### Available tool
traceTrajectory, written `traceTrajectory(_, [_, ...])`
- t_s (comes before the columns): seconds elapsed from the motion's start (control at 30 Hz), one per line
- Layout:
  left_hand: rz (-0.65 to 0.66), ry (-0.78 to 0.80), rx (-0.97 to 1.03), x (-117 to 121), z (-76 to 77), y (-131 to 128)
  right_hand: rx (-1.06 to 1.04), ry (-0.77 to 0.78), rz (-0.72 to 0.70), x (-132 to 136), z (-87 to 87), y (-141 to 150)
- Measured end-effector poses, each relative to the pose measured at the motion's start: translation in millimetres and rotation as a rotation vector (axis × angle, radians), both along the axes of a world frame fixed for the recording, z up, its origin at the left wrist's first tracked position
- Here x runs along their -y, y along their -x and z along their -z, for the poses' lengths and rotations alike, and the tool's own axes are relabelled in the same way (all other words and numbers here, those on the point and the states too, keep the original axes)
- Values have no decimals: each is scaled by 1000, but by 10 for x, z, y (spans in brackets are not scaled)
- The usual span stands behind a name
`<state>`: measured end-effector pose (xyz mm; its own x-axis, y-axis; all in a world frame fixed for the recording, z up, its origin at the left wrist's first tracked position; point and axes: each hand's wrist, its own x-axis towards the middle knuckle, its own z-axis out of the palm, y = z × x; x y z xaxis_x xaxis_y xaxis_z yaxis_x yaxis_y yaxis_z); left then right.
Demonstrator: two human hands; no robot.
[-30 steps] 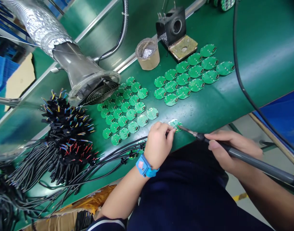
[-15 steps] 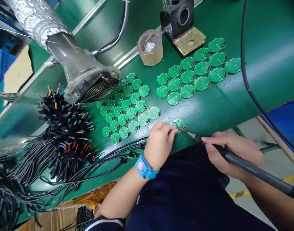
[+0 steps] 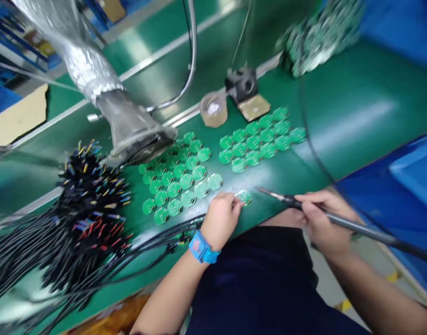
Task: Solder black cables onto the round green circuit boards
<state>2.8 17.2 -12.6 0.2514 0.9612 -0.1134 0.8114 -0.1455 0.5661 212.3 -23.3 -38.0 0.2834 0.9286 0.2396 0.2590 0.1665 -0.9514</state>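
My left hand pinches the edge of a round green circuit board, which lies on the green bench mat. My right hand grips a black-handled soldering iron. Its metal tip stands a little to the right of the board, apart from it. Left of my left hand, a block of similar boards lies in neat rows. A second block lies farther back. A blue wrist strap circles my left wrist.
Black wire bundles with coloured ends lie at the left. A fume duct with a grille hangs over the mat. Farther back are a solder cup, an iron stand, and a heap of boards. A blue bin stands right.
The view has swung and widened, and motion blur appears. The iron tip has moved off the board to its right. The board and my left hand have shifted left in the picture.
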Motion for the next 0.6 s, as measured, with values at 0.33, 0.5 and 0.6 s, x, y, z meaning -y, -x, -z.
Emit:
traceTrajectory(0.33, [83,-250,-182,268,64,479,-239,-156,89,-666,-134,-55])
traceTrajectory(0.5, [17,-230,-276,522,26,925,-230,-191,39,-1148,-188,144])
traceTrajectory(0.6, [-12,-223,-204,606,83,1054,-139,-221,-10,-1449,-225,368])
